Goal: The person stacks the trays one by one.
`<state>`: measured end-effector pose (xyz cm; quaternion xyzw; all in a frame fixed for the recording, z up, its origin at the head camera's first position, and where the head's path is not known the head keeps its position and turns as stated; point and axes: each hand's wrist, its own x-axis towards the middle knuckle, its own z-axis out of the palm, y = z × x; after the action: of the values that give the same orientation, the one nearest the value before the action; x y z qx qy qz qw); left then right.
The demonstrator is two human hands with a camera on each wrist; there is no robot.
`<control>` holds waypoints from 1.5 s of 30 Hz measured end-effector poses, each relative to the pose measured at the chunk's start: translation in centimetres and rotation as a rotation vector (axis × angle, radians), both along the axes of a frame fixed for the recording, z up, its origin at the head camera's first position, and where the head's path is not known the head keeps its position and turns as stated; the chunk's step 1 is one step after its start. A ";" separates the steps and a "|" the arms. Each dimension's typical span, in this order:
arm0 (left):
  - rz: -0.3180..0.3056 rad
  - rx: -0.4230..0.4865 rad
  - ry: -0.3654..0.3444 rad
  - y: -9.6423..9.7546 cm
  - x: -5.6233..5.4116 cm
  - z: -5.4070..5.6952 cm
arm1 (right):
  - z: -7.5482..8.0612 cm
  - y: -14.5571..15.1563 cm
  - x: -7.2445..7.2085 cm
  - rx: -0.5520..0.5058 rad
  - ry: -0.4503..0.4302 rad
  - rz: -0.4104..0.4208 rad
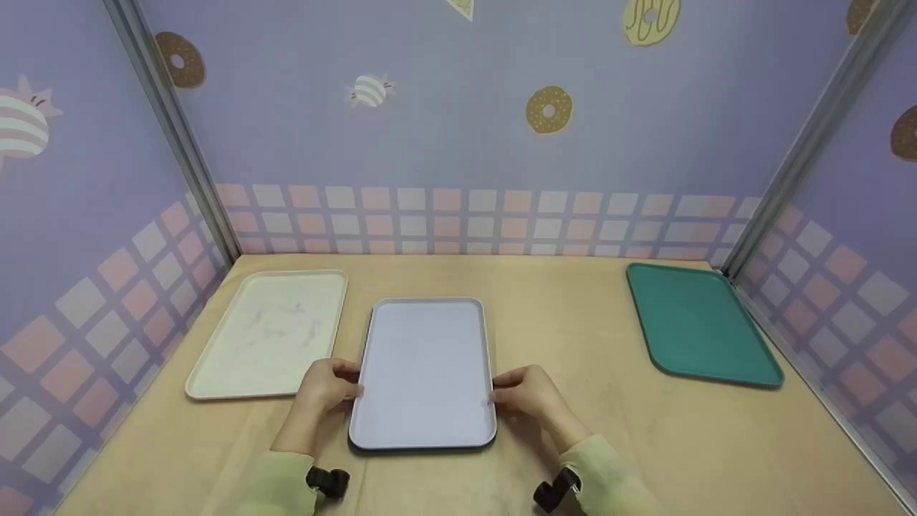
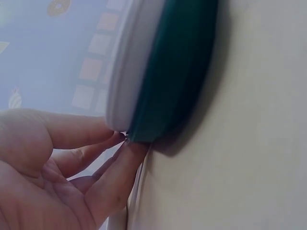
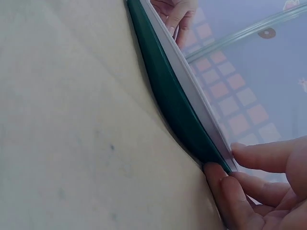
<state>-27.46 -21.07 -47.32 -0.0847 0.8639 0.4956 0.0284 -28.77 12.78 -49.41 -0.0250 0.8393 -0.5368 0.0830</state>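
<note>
Lilac tray (image 1: pixel 423 373): lower centre of the head frame, lying on a dark green under-tray (image 2: pixel 175 72), their edges nearly flush.
Left hand (image 1: pixel 326 387): pinching both trays at their left edge; I see its thumb at the lilac rim and fingertips lower, at the under-tray.
Right hand (image 1: pixel 531 394): pinching the right edge the same way, about level with the left across the frame.
Table (image 1: pixel 566 322): close beneath; I can't tell whether the under-tray rests fully on it.
Cream tray (image 1: pixel 276 337): left of centre, just beside the two, with faint smudges on it.
Green tray (image 1: pixel 706 326): right side of the frame, well apart.
Step in hand: I read it as gripping or squaring the two together.
Next move: I judge it calls for even pressure from both sides, trays level, so the upper one doesn't slip on the lower.
</note>
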 end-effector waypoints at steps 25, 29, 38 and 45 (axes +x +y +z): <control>-0.041 0.121 -0.074 -0.9 0.1 0.7 | 0.0 0.2 -0.2 -0.106 -0.050 0.021; -0.033 0.140 -0.087 -1.7 0.1 1.1 | -0.1 0.2 -0.3 -0.111 -0.044 0.019; 0.096 0.123 -0.023 -5.6 0.3 2.2 | -0.5 0.3 -0.2 -0.105 -0.055 0.009; 0.246 -0.035 0.068 -9.6 0.0 2.5 | -0.6 0.4 -0.2 -0.121 -0.060 0.017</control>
<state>-27.48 -30.62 -44.85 -0.1737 0.8561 0.4827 -0.0634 -28.96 13.21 -49.97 -0.0211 0.8022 -0.5862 0.1112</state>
